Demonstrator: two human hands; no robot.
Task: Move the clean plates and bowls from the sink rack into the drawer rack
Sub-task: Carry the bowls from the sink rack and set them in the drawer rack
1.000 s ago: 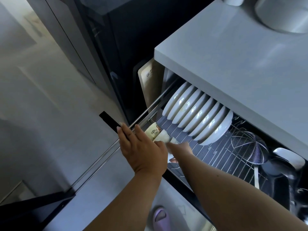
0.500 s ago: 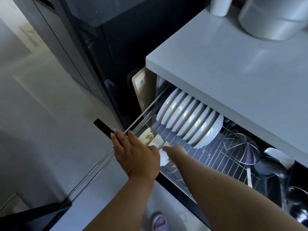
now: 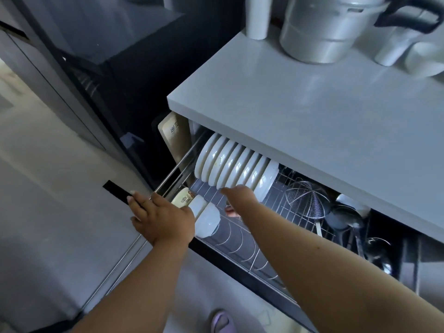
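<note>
The drawer rack [image 3: 240, 239] is pulled out under the counter. Several white plates [image 3: 235, 169] stand on edge in a row at its back left. At the front left corner lie a patterned beige bowl [image 3: 183, 200] and a white bowl [image 3: 206, 218] on their sides, nested in the wire slots. My left hand [image 3: 161, 217] rests on the drawer's front edge beside these bowls, fingers stretched toward the black handle [image 3: 115, 191]. My right hand [image 3: 240, 195] hovers just right of the white bowl and below the plates, fingers pointing down, with a small gap to the bowl.
A wire skimmer [image 3: 305, 198] and black ladles [image 3: 343, 219] lie in the drawer's right part. A cutting board [image 3: 175, 135] stands left of the plates. The grey counter [image 3: 312, 116] overhangs the drawer and carries a metal pot [image 3: 324, 27]. A purple slipper [image 3: 221, 322] shows on the floor.
My right hand has come off the white bowl, which now sits in the rack, and has drawn back toward the plates. My left hand stays on the drawer front.
</note>
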